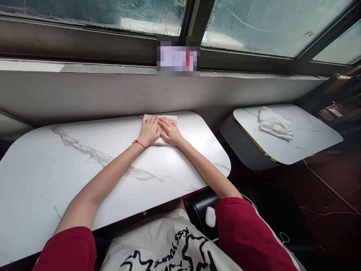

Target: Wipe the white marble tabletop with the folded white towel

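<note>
1. Both hands are on one white cloth (163, 142), which lies flat near the far edge of the marble-patterned tabletop (169, 165), right of its middle and close to the wall (113, 90).
2. The left hand (149, 130), with a red bracelet (139, 143) at its wrist, rests palm down on the cloth's left part. Its fingers are extended rather than clenched; whether any of them pinch the fabric cannot be told.
3. The right hand (170, 130) lies palm down just beside it on the right, fingers angled toward the left hand, also flat and unclenched. The two meet near the cloth's middle, and both arms reach out from the near side.
4. The step in hand looks like wiping, with the cloth pressed under both palms; one view cannot show whether it is sliding.
5. The next move would probably call for even, flat pressure, keeping the cloth spread under both palms while sweeping along the far edge or back toward the near side, without bumping the wall.
6. Well apart on the right, a second white cloth (275, 124) lies bunched on another tabletop (307, 120), touched by neither hand.
</note>
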Motion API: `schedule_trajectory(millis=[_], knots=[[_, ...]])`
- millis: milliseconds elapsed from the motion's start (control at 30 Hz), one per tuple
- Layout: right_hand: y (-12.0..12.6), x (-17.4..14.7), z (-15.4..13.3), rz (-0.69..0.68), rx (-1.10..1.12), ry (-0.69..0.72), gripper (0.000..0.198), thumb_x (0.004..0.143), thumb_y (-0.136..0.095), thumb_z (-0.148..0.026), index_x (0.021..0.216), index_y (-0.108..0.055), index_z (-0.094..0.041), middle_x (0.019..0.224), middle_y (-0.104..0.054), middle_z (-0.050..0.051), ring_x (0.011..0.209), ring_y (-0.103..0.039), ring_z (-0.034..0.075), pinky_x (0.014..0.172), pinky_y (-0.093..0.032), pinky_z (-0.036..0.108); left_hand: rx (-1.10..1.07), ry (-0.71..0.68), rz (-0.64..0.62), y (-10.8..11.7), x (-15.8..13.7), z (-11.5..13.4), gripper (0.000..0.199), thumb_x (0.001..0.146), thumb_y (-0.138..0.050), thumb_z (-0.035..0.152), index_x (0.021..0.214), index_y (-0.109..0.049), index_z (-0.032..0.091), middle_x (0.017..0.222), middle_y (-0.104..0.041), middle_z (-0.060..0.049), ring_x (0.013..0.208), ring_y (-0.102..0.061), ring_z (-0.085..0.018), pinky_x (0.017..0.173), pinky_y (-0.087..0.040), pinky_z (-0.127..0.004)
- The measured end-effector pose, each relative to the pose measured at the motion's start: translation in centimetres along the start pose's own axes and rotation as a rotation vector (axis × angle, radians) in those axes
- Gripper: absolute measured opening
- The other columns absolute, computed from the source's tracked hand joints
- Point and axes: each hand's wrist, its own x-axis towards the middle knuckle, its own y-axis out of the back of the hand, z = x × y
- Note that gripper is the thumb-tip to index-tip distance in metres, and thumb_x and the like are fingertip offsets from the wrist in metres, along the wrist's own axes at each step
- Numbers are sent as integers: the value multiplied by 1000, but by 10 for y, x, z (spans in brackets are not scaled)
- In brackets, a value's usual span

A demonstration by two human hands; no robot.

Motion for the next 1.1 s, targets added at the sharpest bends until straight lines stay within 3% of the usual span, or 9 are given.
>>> schedule_trajectory(millis=[367,733,900,1100], knots=[[46,-101,-12,-26,-79,-52,58,101,-37,-34,151,-47,-7,160,-45,17,153,-35,28,125,-31,47,-3,-133,-82,-5,-40,84,59,100,-33,27,150,-45,-2,159,-45,-23,148,-40,-34,121,-30,-49],[70,-228,-64,160,-154,-182,62,103,-39,-28,163,-26,-22,159,-47,13,150,-41,29,118,-38,50,-1,-436,-113,-2,-110,155,61,104,-30,35,151,-44,-1,160,-42,-25,150,-38,-37,118,-35,-52],[73,-235,-60,141,-192,-190,64,103,-39,-28,165,-22,-22,159,-47,14,149,-42,31,117,-38,51,-28,-487,-113,-6,-105,161,62,102,-35,36,150,-45,-2,157,-45,-26,148,-41,-37,117,-35,-52],[77,-202,-15,-21,-146,-186,63,105,-37,-36,163,-24,-17,163,-40,17,155,-32,30,122,-34,53,-74,-454,-96,-19,-62,148,56,100,-38,31,147,-49,1,156,-49,-24,146,-44,-36,117,-35,-50]])
